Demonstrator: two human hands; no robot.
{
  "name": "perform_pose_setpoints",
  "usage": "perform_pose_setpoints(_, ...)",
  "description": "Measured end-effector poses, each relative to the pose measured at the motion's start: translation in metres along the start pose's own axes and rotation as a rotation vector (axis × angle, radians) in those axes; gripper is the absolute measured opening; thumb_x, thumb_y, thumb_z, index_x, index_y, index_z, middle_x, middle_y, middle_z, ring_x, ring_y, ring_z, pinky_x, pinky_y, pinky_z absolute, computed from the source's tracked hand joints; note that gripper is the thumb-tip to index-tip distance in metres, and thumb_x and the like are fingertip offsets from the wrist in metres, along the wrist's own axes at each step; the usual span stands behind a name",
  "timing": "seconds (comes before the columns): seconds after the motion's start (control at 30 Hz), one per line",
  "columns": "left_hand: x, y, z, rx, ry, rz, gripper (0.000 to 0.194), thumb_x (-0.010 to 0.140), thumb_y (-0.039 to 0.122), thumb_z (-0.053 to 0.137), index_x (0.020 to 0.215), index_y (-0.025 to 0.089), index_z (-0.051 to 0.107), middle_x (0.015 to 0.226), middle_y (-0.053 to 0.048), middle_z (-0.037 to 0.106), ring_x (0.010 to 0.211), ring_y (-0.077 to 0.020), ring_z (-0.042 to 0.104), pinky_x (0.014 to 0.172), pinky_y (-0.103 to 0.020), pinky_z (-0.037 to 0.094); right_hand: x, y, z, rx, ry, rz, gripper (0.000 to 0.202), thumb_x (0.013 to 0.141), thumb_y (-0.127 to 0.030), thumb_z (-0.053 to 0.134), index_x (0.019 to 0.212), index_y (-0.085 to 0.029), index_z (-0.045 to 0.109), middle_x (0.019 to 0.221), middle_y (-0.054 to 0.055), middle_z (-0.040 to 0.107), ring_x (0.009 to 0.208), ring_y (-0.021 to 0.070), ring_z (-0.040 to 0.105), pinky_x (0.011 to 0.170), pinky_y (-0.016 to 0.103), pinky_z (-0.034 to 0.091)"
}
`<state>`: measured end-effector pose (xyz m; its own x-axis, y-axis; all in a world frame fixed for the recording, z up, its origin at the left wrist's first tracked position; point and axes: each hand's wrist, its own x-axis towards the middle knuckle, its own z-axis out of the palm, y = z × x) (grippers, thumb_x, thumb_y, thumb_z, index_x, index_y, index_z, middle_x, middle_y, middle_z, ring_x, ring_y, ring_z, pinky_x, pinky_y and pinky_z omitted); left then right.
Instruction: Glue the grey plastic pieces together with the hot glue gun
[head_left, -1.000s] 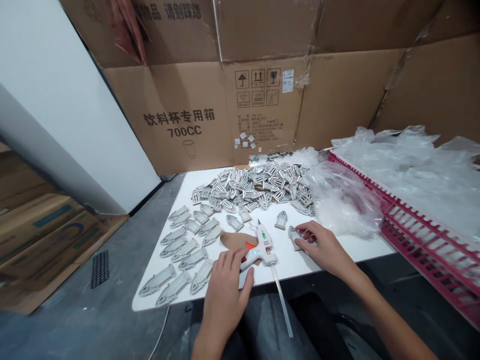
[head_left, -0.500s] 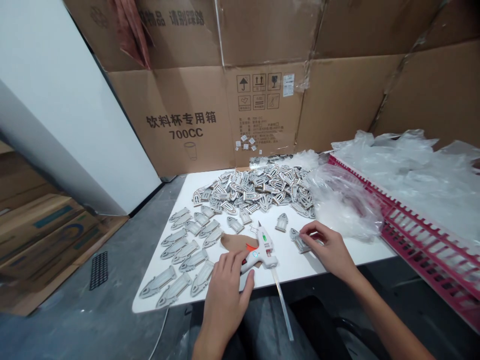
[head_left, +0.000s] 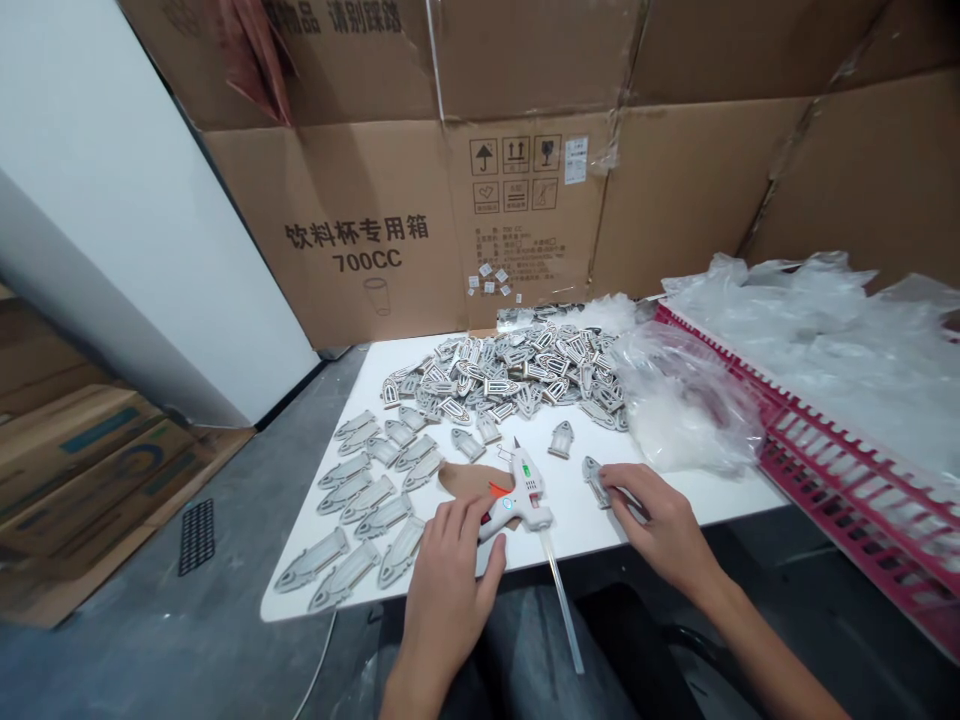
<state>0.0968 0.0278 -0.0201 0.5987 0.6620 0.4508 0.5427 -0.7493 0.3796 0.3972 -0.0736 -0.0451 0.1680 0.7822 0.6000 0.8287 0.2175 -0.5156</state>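
Note:
A white hot glue gun [head_left: 531,486] lies on a brown cardboard scrap [head_left: 459,482], its clear glue stick [head_left: 562,605] hanging past the table edge. My left hand [head_left: 450,572] rests over the end of its handle, thumb apart from the fingers, not wrapped tightly round it. Farther right, my right hand [head_left: 664,520] has its fingertips closed on a small flat grey pointed piece [head_left: 595,480] at table level. The fingers cover part of this piece. Another grey piece [head_left: 560,438] lies between the gun and my right hand.
Several grey pieces [head_left: 311,562] lie in rows at the left of the white table [head_left: 289,602]. A heap of them [head_left: 517,375] sits at the back. Clear plastic bags [head_left: 686,405] and a pink crate [head_left: 817,455] stand right. Cardboard [head_left: 360,190] walls the back.
My right hand's fingers have shifted on the grey piece, which is turned slightly and shows more upright. My left hand and the glue gun stay in place. The view has moved slightly.

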Motion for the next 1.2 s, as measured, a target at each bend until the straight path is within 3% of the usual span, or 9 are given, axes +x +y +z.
perform_pose_setpoints(0.17, -0.001, 0.000, 0.000, -0.016, -0.031, -0.016, 0.036, 0.106, 0.024, 0.060, 0.143, 0.026, 0.058, 0.131, -0.009, 0.070, 0.117, -0.0315, 0.064, 0.099, -0.049, 0.055, -0.003, -0.009, -0.003, -0.013, -0.033, -0.032, 0.018, 0.104, -0.015, 0.060, 0.111, -0.029, 0.070, 0.113, 0.010, 0.077, 0.124, 0.0318, 0.072, 0.103, 0.049, 0.060)
perform_pose_setpoints(0.37, 0.001, 0.001, -0.001, -0.019, -0.040, -0.020, 0.037, 0.107, 0.023, 0.059, 0.143, 0.026, 0.057, 0.131, -0.009, 0.070, 0.118, -0.0320, 0.064, 0.100, -0.050, 0.055, -0.008, -0.013, -0.001, -0.004, -0.036, -0.023, 0.015, 0.105, -0.020, 0.064, 0.115, -0.029, 0.071, 0.118, 0.011, 0.077, 0.131, 0.0319, 0.070, 0.109, 0.051, 0.060)
perform_pose_setpoints(0.77, 0.002, 0.003, -0.002, 0.009, -0.019, -0.011, 0.036, 0.106, 0.024, 0.060, 0.142, 0.026, 0.059, 0.129, -0.008, 0.071, 0.115, -0.0309, 0.066, 0.097, -0.048, 0.056, -0.011, -0.023, 0.001, 0.050, -0.006, 0.151, 0.020, 0.108, -0.028, 0.062, 0.128, -0.030, 0.068, 0.127, 0.010, 0.075, 0.116, 0.0295, 0.073, 0.098, 0.048, 0.063)
perform_pose_setpoints(0.87, 0.002, 0.003, -0.002, 0.005, -0.024, -0.008, 0.036, 0.107, 0.024, 0.060, 0.143, 0.026, 0.058, 0.130, -0.009, 0.071, 0.115, -0.0307, 0.066, 0.097, -0.047, 0.056, -0.010, -0.025, 0.004, 0.000, 0.035, 0.180, 0.026, 0.106, -0.033, 0.066, 0.132, -0.030, 0.066, 0.133, 0.012, 0.071, 0.124, 0.0335, 0.068, 0.105, 0.054, 0.059)
perform_pose_setpoints(0.97, 0.003, 0.003, -0.002, -0.002, -0.035, -0.008, 0.035, 0.108, 0.024, 0.059, 0.143, 0.025, 0.058, 0.131, -0.009, 0.071, 0.116, -0.0310, 0.065, 0.099, -0.048, 0.056, -0.011, -0.025, 0.010, -0.094, 0.064, 0.191, 0.026, 0.103, -0.037, 0.070, 0.128, -0.029, 0.068, 0.129, 0.014, 0.072, 0.122, 0.0372, 0.067, 0.106, 0.062, 0.054)
perform_pose_setpoints(1.2, 0.003, 0.004, -0.004, 0.012, -0.003, -0.008, 0.032, 0.106, 0.026, 0.060, 0.138, 0.025, 0.062, 0.125, -0.009, 0.073, 0.112, -0.0305, 0.067, 0.094, -0.046, 0.058, -0.012, -0.023, 0.010, -0.068, 0.039, 0.201, 0.012, 0.106, -0.035, 0.064, 0.112, -0.028, 0.072, 0.122, 0.013, 0.078, 0.118, 0.0365, 0.069, 0.102, 0.059, 0.054)
